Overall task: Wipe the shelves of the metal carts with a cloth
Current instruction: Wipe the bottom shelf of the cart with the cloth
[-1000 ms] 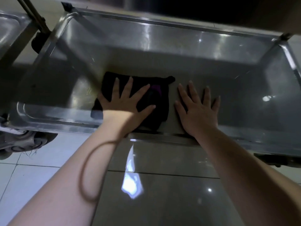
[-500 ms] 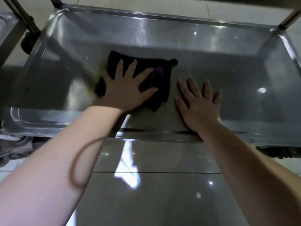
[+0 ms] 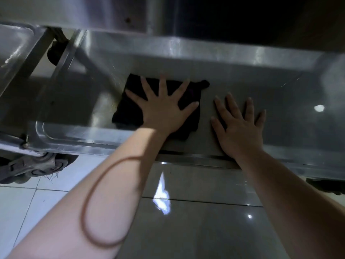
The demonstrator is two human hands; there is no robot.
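A dark cloth (image 3: 128, 109) lies on the bottom shelf (image 3: 289, 109) of a steel cart, left of its middle. My left hand (image 3: 164, 109) presses flat on the cloth with fingers spread wide, covering its middle and right part. My right hand (image 3: 240, 124) rests flat on the bare metal just right of the cloth, fingers apart and nothing under it. Both forearms reach in over the shelf's front rim (image 3: 186, 157).
An upper shelf (image 3: 93, 12) overhangs the far side of the bottom one. A second steel cart (image 3: 15, 45) stands at the left, close to this cart's corner post. A caster wheel (image 3: 33, 169) sits under the front left corner. Glossy floor tiles (image 3: 186, 230) lie below.
My left hand slid the cloth away across the shelf, then back a little toward the front rim. My right hand stayed planted in the same spot.
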